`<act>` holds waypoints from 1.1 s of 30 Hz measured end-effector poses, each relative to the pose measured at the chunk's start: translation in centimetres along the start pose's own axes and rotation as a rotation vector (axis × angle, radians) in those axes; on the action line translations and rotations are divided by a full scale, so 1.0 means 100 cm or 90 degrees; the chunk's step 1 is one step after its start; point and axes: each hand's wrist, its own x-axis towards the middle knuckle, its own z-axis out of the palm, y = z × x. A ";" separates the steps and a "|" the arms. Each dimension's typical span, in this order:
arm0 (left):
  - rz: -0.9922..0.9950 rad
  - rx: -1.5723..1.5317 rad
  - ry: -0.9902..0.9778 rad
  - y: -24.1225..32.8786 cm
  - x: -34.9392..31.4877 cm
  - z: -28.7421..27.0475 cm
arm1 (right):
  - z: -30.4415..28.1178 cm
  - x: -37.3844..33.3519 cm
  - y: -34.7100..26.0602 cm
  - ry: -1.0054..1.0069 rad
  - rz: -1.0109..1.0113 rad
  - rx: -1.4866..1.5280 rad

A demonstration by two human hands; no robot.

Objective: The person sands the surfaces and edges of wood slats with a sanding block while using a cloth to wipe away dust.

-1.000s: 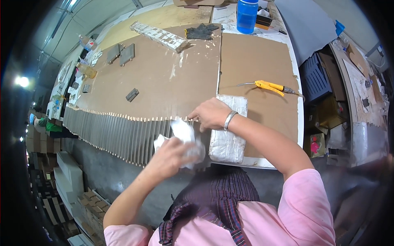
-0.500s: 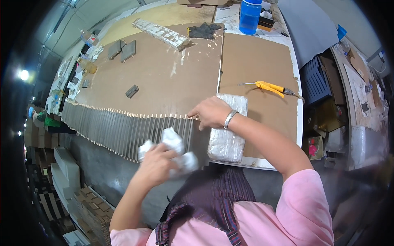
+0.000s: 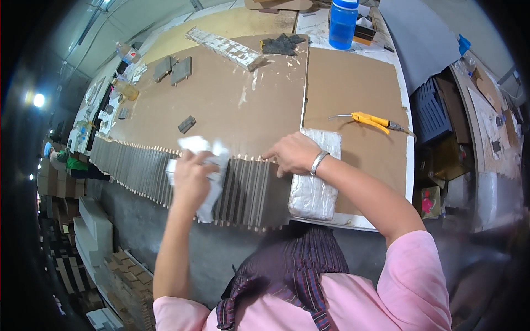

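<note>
Dozens of slim grey, pale-tipped strips (image 3: 243,190) edge the brown-topped bench (image 3: 221,105), long axes pointing away from me. My left grip (image 3: 193,175) clutches one crumpled white cloth (image 3: 196,145) over them; right grip (image 3: 298,153), at their right end: pinch undeterminable.

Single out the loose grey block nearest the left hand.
The block just beyond the white cloth in the left hand; the paired blocks and small leftmost block lie farther away.

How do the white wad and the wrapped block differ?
The wad is crumpled; the block is a regular oblong. The wad is in the left hand, over grey strips; the block lies on the tabletop, partly hidden by the right hand. Both are whitish.
</note>
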 end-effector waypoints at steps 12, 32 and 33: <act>-0.101 -0.055 -0.009 0.005 -0.097 -0.033 | 0.001 0.005 0.004 0.009 -0.012 0.028; -0.054 -0.162 0.135 0.102 -0.113 0.037 | 0.000 0.007 0.001 -0.001 0.002 0.012; -0.056 -0.172 0.145 0.103 -0.113 0.037 | 0.000 0.006 0.000 -0.003 0.001 0.012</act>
